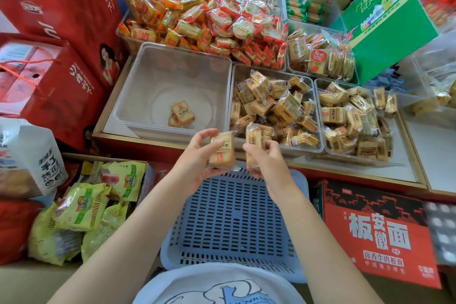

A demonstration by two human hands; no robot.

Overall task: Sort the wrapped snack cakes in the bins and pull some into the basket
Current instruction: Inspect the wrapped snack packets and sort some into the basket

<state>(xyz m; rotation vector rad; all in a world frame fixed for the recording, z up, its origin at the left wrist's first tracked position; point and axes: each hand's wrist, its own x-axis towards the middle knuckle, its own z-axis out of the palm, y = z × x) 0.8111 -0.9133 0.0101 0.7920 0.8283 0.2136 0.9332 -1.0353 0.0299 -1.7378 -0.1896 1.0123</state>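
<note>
**Two wrapped cakes held over the blue basket**

The left hand (197,155) has its fingers (206,134) curled round a wrapped snack cake (222,153), thumb at the lower edge, label side facing up. The right hand (265,155) pinches a second cake (254,142) between curled fingers (270,143) and thumb, holding it on end. The two cakes are just beside each other, not quite touching, above the far rim of the blue basket (232,217). The basket's slotted bottom shows bare beneath the forearms.

Just beyond the hands, on the surface (409,155), stands a row of clear bins. The left bin (148,81) holds only a small cluster of cakes (181,115) near its front. The middle bin (318,116) is heaped with the same tan wrapped cakes, and so is the right bin (323,145). Behind these, further bins hold orange-wrapped snacks (167,15) and red-wrapped round snacks (246,29), piled high.

A green box (387,22) leans at the far right. Red cartons (49,57) stack at the left, with yellow-green snack bags (86,205) in a box below them. A red carton with large white lettering (377,232) lies to the right of the basket.
</note>
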